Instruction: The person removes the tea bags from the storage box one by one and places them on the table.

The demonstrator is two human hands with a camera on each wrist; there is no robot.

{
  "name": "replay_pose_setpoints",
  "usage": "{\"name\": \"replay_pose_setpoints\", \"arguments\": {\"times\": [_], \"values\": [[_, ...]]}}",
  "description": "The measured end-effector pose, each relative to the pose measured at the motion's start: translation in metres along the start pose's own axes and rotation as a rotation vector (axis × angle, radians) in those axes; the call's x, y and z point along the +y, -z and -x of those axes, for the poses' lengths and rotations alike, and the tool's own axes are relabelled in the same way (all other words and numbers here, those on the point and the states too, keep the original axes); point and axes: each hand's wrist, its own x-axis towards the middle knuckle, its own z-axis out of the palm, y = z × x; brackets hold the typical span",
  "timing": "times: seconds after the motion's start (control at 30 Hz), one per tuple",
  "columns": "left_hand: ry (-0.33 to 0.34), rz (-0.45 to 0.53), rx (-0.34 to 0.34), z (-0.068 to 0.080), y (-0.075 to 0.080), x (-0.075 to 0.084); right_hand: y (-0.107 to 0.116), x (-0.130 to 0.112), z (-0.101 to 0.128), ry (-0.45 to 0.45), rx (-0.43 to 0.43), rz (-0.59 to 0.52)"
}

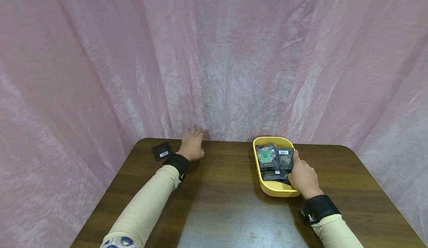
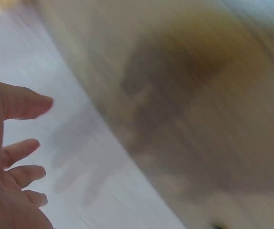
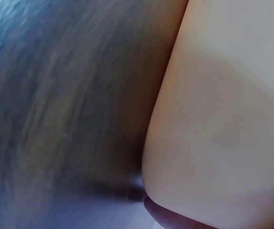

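Note:
In the head view my left hand (image 1: 192,144) is at the table's far edge, fingers spread and holding nothing. The left wrist view also shows this hand (image 2: 17,157) with thumb and fingers apart. Just left of it, a flat black packet (image 1: 162,151) with a white barcode label lies on the table. My right hand (image 1: 305,177) grips the right rim of a yellow plastic basket (image 1: 276,193); some of its fingers are hidden. Several dark packets (image 1: 285,159) lie inside, one with a green label (image 1: 266,156) on top. In the right wrist view a close, blurred skin-toned surface fills the right side.
The brown wooden table (image 1: 227,188) has rounded far corners. A pink velvety curtain (image 1: 234,62) hangs right behind its far edge and along both sides. Light glares off the table's near middle.

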Motion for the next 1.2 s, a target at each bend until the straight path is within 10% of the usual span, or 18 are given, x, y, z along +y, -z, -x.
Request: {"name": "replay_pose_setpoints", "arguments": {"times": [0.23,0.5,1.2], "values": [[-0.302,0.050,0.090,-0.003,-0.002,0.114,0.000,0.001,0.000,-0.007,-0.007,-0.003],[-0.453,0.015,-0.068,-0.003,-0.012,0.203,-0.001,-0.002,0.002,0.021,0.034,-0.005],[-0.284,-0.164,-0.215,-0.020,-0.063,0.237,-0.004,-0.004,0.001,0.011,0.045,-0.001]]}}
